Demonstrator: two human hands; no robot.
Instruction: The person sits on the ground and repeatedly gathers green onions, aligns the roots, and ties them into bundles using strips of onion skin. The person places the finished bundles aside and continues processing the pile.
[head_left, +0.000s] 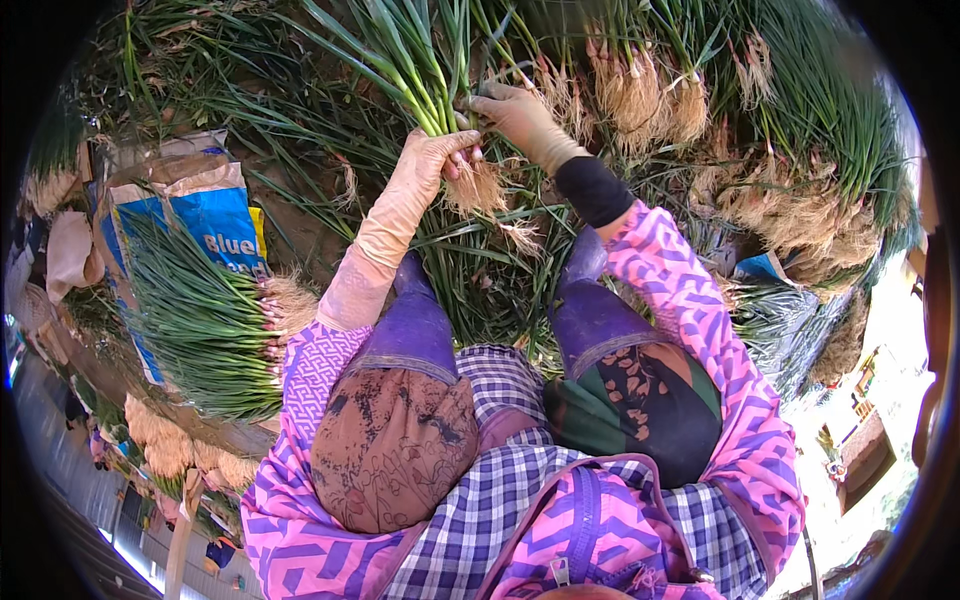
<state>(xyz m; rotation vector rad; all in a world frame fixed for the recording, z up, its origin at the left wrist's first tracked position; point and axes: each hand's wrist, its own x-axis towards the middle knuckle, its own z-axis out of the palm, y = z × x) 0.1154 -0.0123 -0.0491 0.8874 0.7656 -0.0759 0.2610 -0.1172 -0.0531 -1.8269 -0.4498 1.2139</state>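
Note:
My left hand (429, 159), in a pale thin glove, is closed around the lower stems of a bunch of spring onions (424, 90). Their green leaves point away from me, and the pale stringy roots (476, 187) hang below the fist. My right hand (521, 120), gloved too, meets the bunch from the right. Its thumb and forefinger pinch a stalk at the bunch's right side, just above the left fist. The pinched part is partly hidden by the fingers. Loose green leaves (469, 300) cover the ground between my purple boots (412, 322).
A neat pile of spring onions (202, 322) lies on a blue printed sack (210, 206) at left. Rooted bunches (630, 82) lie beyond my right hand, with a larger heap (802, 202) at far right. A wooden post (182, 532) stands at lower left.

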